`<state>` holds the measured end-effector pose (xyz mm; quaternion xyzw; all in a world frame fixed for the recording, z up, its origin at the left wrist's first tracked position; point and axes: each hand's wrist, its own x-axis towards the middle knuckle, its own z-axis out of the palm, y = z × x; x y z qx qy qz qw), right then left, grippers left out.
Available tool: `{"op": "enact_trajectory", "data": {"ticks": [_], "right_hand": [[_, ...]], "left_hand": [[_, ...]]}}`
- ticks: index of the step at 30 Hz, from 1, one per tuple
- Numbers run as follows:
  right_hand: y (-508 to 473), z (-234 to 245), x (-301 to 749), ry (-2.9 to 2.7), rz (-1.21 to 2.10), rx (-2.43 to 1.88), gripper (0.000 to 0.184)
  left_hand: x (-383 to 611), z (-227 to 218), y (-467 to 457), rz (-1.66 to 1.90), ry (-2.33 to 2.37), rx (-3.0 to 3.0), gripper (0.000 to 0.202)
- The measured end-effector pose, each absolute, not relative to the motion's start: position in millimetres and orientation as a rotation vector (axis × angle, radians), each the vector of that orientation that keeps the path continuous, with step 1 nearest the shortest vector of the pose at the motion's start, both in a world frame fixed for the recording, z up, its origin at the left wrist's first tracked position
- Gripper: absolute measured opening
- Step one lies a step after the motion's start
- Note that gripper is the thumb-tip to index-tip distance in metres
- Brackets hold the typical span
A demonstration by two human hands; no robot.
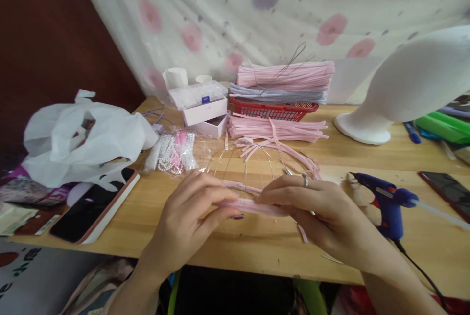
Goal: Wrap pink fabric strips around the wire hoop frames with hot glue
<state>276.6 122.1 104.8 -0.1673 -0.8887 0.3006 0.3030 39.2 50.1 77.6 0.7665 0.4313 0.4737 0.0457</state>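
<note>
Near the front edge of the worktop (pixel 257 251), the left hand (pixel 191 217) and right hand (pixel 316 212) both pinch a pink fuzzy strip (pixel 253 205), fingers narrowed on it from either end, over thin wire hoops (pixel 242 168). One short length looks wrapped; the hoops look mostly bare, so most work seems left. Loose pink strips (pixel 275 129) lie behind, toward the back edge. A blue glue gun (pixel 385 202) rests to the right.
</note>
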Motion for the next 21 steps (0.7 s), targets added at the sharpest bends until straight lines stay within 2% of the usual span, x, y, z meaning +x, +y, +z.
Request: {"op": "enact_trajectory", "data": {"ticks": [11, 16, 21], "right_hand": [[121.8, 109.4, 277.3, -2.362, 0.806, -0.406, 0.042], [122.7, 109.3, 278.6, -2.395, 0.776, -0.397, 0.046], [122.4, 109.2, 278.8, -2.405, 0.764, -0.392, 0.048]], "left_hand": [[40.6, 81.2, 49.0, 1.405, 1.284, 2.355, 0.006], [40.6, 80.6, 48.4, 1.432, 1.275, 2.360, 0.017], [41.6, 80.2, 48.3, 1.464, 1.267, 2.359, 0.016]]}}
